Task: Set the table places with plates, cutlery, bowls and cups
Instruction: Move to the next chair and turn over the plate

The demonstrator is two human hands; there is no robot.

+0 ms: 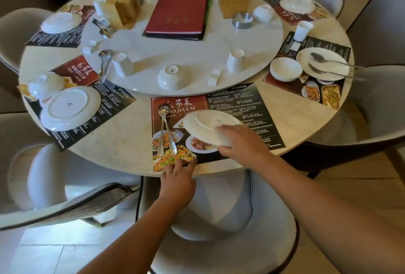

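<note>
**Plate tilted over the near placemat**

My right hand (241,142) grips an upside-down white plate (208,126) by its near rim, holding it tilted above the placemat (230,103) at the table's (122,142) near edge. My left hand (178,177) presses loose fingers (175,164) on the placemat's near-left corner, grasping nothing. A spoon and fork (164,129) lie just left of the plate

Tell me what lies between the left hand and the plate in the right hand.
Head view: only the printed placemat lies between left hand and plate; the spoons sit further left.
</note>
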